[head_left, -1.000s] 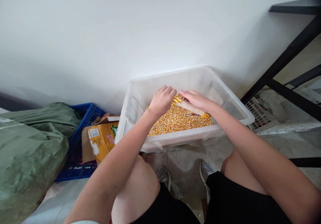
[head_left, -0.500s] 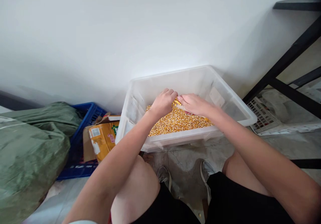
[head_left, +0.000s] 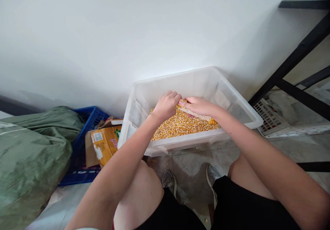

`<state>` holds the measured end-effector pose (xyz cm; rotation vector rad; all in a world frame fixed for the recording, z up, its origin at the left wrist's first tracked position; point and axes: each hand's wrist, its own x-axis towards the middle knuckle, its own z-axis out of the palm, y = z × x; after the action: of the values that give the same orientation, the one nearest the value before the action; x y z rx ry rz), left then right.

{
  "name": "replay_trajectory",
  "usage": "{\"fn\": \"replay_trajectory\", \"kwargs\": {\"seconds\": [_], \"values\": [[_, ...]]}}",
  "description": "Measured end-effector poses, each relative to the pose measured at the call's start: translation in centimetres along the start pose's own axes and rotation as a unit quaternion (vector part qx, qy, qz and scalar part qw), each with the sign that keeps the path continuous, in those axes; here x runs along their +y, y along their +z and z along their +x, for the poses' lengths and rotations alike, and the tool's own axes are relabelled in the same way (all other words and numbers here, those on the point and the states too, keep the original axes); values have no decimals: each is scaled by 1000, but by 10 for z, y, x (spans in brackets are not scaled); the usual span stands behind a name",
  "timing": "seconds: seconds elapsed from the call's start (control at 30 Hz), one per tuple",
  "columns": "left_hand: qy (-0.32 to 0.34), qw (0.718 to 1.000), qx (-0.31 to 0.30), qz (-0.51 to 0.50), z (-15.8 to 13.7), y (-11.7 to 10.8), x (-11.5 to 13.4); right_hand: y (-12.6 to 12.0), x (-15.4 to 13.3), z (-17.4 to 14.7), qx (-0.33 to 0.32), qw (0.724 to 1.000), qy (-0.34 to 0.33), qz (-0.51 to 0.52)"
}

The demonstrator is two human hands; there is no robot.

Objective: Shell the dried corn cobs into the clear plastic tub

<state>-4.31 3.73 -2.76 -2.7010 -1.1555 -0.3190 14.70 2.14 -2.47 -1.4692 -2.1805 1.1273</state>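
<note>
An ear of corn (head_left: 197, 115) lies between my two hands, over a heap of loose corn kernels (head_left: 177, 128). Much of the ear is bare, pale cob; yellow kernels show near my fingers and at its right end. My left hand (head_left: 167, 104) is closed round the ear's left end, its fingertips hidden. My right hand (head_left: 199, 106) grips the ear from above, thumb along it and fingers beneath. Both hands are inside a translucent white plastic bin (head_left: 190, 136), which holds the kernels.
To the left, a green tarpaulin-like sack (head_left: 33, 154) rests against a blue plastic crate (head_left: 77, 173). A torn yellow cardboard box (head_left: 104, 146) sits by the bin. On the right are a black metal frame (head_left: 291, 60) and a white basket (head_left: 273, 120). A white wall (head_left: 154, 27) rises behind.
My right hand has shifted its grip slightly, and more of the pale cob and its yellow right end now shows. My left hand stays nearly in place.
</note>
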Motion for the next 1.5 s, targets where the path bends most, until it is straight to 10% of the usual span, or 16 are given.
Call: {"fn": "replay_trajectory", "kwargs": {"seconds": [0.73,1.1,1.5], "values": [[-10,1000,-5,14,0,-2,-1,1,7,4,71,997,-25,-35],[-12,1000,1,-4,-1,3,-4,10,-8,-1,85,968,-77,-223],[-6,1000,0,-7,1,4,-4,7,5,2,41,998,-25,26]]}}
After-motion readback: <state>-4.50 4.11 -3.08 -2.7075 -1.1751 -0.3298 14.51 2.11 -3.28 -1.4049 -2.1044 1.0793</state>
